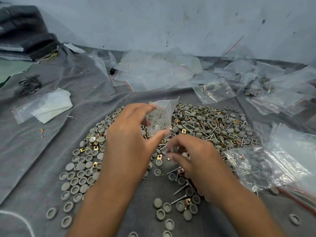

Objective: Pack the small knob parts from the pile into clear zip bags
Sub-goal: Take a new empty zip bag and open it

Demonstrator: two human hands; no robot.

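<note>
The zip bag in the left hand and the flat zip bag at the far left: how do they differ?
The held zip bag is lifted over the pile, puffed open, with screws inside. The flat zip bag lies on the grey cloth and holds white sheets. Both are clear plastic.

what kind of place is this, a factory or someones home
Probably a small hand-packing workstation, though which building is unclear. A pile of grey caps, screws and brass clips lies on a grey cloth, loose clear zip bags lie behind, and the left hand holds a part-filled zip bag.
</note>
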